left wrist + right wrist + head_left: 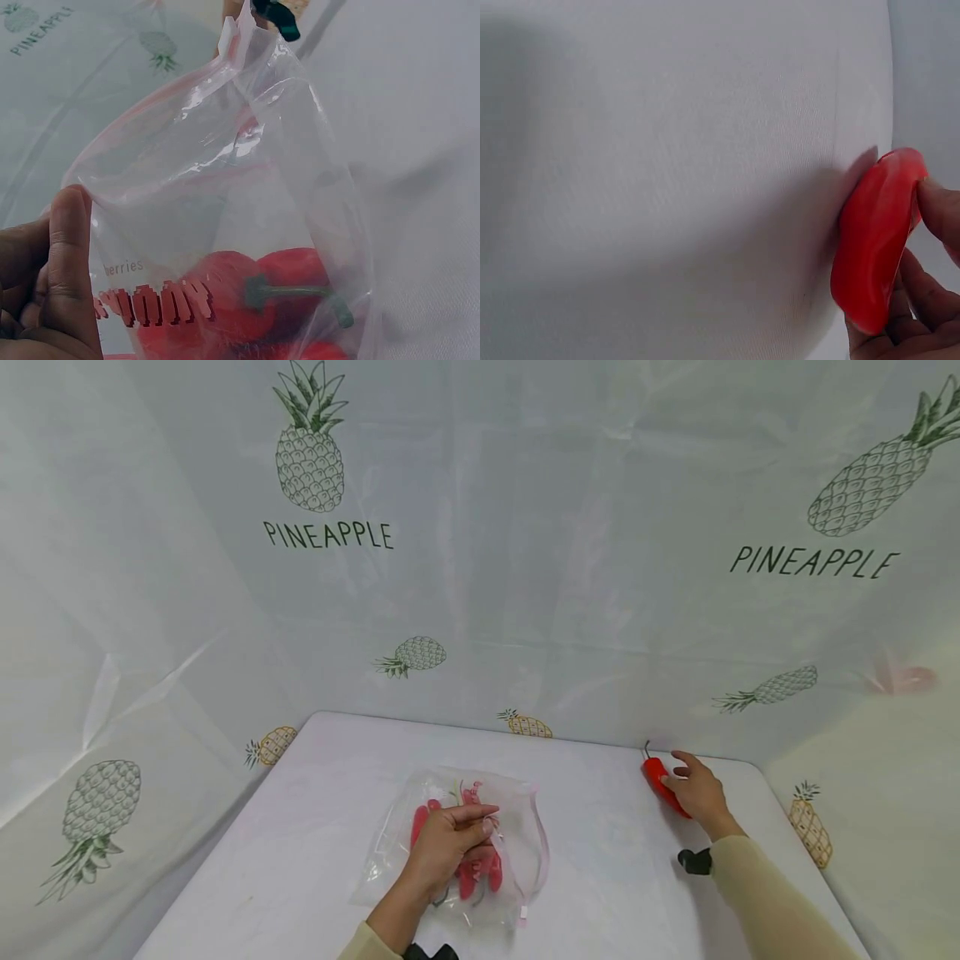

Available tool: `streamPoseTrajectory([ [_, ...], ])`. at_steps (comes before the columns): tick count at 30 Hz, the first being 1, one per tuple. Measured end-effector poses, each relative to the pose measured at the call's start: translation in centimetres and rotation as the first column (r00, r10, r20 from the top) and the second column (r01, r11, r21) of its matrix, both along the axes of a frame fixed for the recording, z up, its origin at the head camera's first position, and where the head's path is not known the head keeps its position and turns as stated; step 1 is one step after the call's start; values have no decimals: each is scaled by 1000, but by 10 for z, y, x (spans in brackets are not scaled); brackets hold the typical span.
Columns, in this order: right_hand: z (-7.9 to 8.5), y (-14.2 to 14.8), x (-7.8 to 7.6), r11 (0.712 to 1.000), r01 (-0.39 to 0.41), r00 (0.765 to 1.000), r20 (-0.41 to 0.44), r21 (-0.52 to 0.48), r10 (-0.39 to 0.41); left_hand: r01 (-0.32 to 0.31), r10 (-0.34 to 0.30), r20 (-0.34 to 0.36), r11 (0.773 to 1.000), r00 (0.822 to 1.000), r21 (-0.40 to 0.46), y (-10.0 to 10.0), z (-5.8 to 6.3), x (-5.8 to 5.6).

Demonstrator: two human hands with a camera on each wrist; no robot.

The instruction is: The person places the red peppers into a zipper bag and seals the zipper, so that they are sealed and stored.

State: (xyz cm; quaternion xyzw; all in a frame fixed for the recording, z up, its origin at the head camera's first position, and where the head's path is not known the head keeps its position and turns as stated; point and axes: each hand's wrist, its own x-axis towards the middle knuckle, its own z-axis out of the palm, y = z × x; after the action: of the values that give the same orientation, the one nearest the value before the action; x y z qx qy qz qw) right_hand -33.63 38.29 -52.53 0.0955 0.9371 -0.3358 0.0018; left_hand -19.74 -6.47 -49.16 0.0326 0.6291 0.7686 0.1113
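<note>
My left hand [450, 843] pinches the edge of a clear plastic zip bag [172, 195] with a pink strip along its mouth. Several red peppers [420, 822] with green stems lie inside the bag, seen through the plastic and partly covered by the hand. At the far right of the table, my right hand [699, 792] is at a single long red chili pepper [662, 785]. In the right wrist view the thumb [939, 214] lies against one side of this pepper [874, 240] and the other fingers curl behind it.
The white table [300, 827] has its back edge close behind the chili pepper. Behind and beside it hangs a pale curtain [525, 527] printed with pineapples. Black wrist cameras [694, 861] sit on both wrists. Pale sleeves [765, 893] cover the forearms.
</note>
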Motion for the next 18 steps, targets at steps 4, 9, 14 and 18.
streamPoseTrajectory([
  [4,-1,-4,0,999,-5,999,45,-36,6,3,-3,-1,1000,1000,4,0,1,1],
  [9,-2,-7,1,997,-30,995,98,-73,37,10,-10,-2,1000,1000,11,0,3,1],
  [14,-4,-12,0,996,-45,995,90,-83,53,0,0,6,1000,1000,9,0,4,2],
  [18,-4,-19,3,995,-39,998,50,-87,43,-3,3,13,1000,1000,19,-1,4,2],
])
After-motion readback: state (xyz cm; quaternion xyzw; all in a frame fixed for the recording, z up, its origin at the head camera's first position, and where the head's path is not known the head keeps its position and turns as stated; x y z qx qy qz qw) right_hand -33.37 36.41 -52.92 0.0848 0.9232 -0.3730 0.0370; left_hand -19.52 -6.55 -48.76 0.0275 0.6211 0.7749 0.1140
